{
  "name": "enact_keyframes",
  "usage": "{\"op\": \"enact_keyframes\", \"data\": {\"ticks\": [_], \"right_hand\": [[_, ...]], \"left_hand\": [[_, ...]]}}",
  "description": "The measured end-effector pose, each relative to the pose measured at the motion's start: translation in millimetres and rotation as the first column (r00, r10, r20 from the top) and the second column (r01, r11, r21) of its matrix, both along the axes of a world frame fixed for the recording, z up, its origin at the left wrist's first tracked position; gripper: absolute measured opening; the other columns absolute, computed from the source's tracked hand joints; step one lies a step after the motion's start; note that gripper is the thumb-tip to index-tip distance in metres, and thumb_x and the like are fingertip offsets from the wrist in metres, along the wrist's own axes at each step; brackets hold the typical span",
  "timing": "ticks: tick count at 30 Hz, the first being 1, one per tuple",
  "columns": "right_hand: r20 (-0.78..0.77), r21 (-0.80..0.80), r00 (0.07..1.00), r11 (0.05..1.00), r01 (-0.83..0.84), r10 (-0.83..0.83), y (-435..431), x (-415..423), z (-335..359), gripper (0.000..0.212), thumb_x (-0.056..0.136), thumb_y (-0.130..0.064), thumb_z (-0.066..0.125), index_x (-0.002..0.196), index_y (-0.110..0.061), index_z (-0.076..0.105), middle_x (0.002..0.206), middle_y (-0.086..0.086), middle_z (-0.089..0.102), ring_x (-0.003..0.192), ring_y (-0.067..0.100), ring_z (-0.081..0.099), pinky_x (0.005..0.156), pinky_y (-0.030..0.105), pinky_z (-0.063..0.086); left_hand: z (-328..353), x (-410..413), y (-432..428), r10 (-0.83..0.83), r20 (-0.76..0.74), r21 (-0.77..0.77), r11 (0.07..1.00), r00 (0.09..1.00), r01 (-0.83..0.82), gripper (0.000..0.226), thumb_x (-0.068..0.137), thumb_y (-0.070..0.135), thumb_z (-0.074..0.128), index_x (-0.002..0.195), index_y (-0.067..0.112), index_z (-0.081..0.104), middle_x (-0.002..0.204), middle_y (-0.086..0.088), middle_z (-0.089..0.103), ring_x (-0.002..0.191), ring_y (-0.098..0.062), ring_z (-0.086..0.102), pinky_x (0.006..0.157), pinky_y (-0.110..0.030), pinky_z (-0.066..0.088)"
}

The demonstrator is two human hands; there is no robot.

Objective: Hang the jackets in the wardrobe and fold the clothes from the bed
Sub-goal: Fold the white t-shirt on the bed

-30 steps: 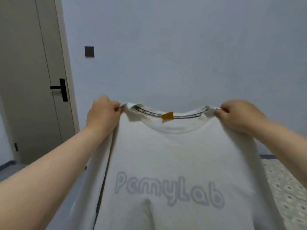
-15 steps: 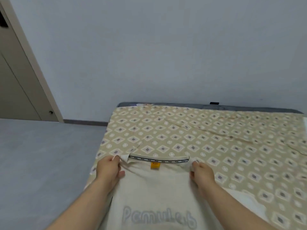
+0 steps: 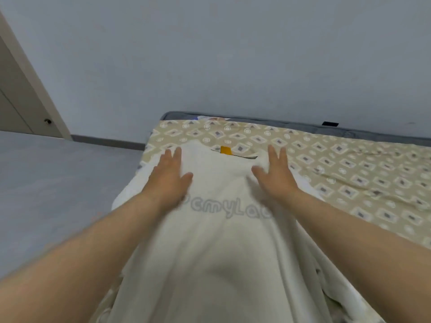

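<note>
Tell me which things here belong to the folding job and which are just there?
In the job: white T-shirt, spread on the bed; left hand and right hand, flat on it.
Just there: door, floor, wall.

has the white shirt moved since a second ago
Yes. It came down from being held up in front of the wall and now lies on the bed, with the left hand and right hand pressing flat on the shirt.

Cream shirt point(image 3: 210, 241), grey lettering, orange tag point(image 3: 225, 150); beige diamond-patterned bedsheet point(image 3: 349, 164).
</note>
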State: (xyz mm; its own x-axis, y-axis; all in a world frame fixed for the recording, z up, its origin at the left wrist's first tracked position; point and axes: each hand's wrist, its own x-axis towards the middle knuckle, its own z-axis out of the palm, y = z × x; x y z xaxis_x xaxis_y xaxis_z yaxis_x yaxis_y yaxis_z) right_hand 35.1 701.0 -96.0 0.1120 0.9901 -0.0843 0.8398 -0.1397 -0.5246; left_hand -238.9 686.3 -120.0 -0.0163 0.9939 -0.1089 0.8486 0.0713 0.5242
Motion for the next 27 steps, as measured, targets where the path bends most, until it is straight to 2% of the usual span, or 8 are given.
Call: {"op": "enact_keyframes", "data": {"ticks": [2, 4, 8, 12, 14, 21, 24, 27], "right_hand": [[0.312, -0.125, 0.929, 0.978, -0.167, 0.199, -34, -3, -41, 0.068, 0.101, -0.053, 0.032, 0.159, -0.025, 0.008, 0.166, 0.009, -0.008, 0.153, 0.030, 0.002, 0.122, 0.048, 0.009], [0.475, -0.197, 0.832, 0.956, -0.217, 0.287, -74, -4, -68, 0.070, 0.098, -0.057, 0.005, 0.159, -0.024, 0.006, 0.167, 0.009, -0.004, 0.153, 0.029, -0.002, 0.122, 0.048, 0.000], [0.472, -0.190, 0.829, 0.952, -0.238, 0.301, -133, 3, -72, 0.091, 0.079, -0.057, -0.015, 0.159, -0.021, 0.009, 0.167, 0.008, 0.003, 0.153, 0.028, 0.002, 0.123, 0.044, -0.001], [0.451, -0.263, 0.821, 0.931, -0.254, 0.351, -197, 20, -62, 0.086, 0.084, -0.055, -0.010, 0.159, -0.017, 0.008, 0.167, 0.009, 0.003, 0.154, 0.027, 0.002, 0.122, 0.041, -0.003], [0.405, -0.266, 0.847, 0.931, -0.250, 0.344, -242, 29, -60, 0.067, 0.100, -0.049, 0.008, 0.159, -0.017, 0.011, 0.167, 0.008, 0.003, 0.154, 0.025, 0.002, 0.122, 0.036, -0.005], [0.199, -0.119, 0.976, 0.986, 0.114, -0.089, -406, 54, -54, 0.064, 0.099, -0.040, 0.048, 0.152, -0.010, 0.031, 0.153, 0.013, 0.037, 0.139, 0.028, 0.036, 0.115, 0.036, 0.029], [-0.037, -0.214, 0.922, 0.905, 0.368, -0.384, -439, 54, -38, 0.054, 0.094, -0.037, 0.055, 0.138, -0.005, 0.046, 0.131, 0.013, 0.058, 0.117, 0.031, 0.056, 0.098, 0.039, 0.046], [-0.122, -0.353, 0.912, 0.876, 0.328, -0.391, -454, 58, -26, 0.048, 0.089, -0.030, 0.057, 0.130, -0.005, 0.054, 0.124, 0.013, 0.063, 0.111, 0.031, 0.060, 0.091, 0.034, 0.048]], "left_hand": [[-40, -5, -33, -0.142, -0.257, -0.098, 0.988, 0.956, 0.120, 0.070, 0.099, 0.058, 0.018, 0.159, 0.025, 0.004, 0.167, -0.005, -0.004, 0.153, -0.024, -0.004, 0.123, -0.045, 0.003], [-64, -15, -65, -0.139, -0.354, -0.081, 0.990, 0.925, 0.118, 0.078, 0.089, 0.060, 0.000, 0.159, 0.026, 0.008, 0.167, -0.004, -0.002, 0.153, -0.023, -0.004, 0.123, -0.044, -0.001], [-68, -21, -127, -0.102, -0.342, -0.061, 0.994, 0.934, 0.086, 0.086, 0.083, 0.061, -0.006, 0.159, 0.023, 0.009, 0.167, -0.005, 0.000, 0.154, -0.023, -0.002, 0.123, -0.042, -0.001], [-62, -30, -212, -0.057, -0.277, -0.115, 0.993, 0.959, 0.026, 0.089, 0.083, 0.059, -0.006, 0.158, 0.018, 0.016, 0.166, -0.008, 0.008, 0.153, -0.026, 0.007, 0.123, -0.042, 0.004], [-59, -33, -264, 0.012, -0.235, -0.145, 0.988, 0.972, -0.047, 0.087, 0.086, 0.060, 0.002, 0.156, 0.015, 0.026, 0.164, -0.010, 0.020, 0.151, -0.028, 0.017, 0.122, -0.043, 0.010], [-31, -53, -409, 0.372, -0.196, -0.231, 0.882, 0.908, -0.411, 0.065, 0.083, 0.062, 0.059, 0.124, 0.012, 0.053, 0.122, -0.013, 0.058, 0.110, -0.035, 0.055, 0.088, -0.043, 0.048], [-12, -59, -425, 0.260, -0.221, -0.378, 0.866, 0.940, -0.328, 0.053, 0.083, 0.065, 0.054, 0.113, 0.021, 0.056, 0.118, -0.004, 0.065, 0.100, -0.026, 0.061, 0.081, -0.033, 0.048], [-2, -41, -438, 0.184, -0.103, -0.459, 0.863, 0.978, -0.211, 0.030, 0.092, 0.035, 0.056, 0.114, 0.017, 0.063, 0.127, -0.009, 0.063, 0.113, -0.028, 0.059, 0.082, -0.028, 0.041]]}}
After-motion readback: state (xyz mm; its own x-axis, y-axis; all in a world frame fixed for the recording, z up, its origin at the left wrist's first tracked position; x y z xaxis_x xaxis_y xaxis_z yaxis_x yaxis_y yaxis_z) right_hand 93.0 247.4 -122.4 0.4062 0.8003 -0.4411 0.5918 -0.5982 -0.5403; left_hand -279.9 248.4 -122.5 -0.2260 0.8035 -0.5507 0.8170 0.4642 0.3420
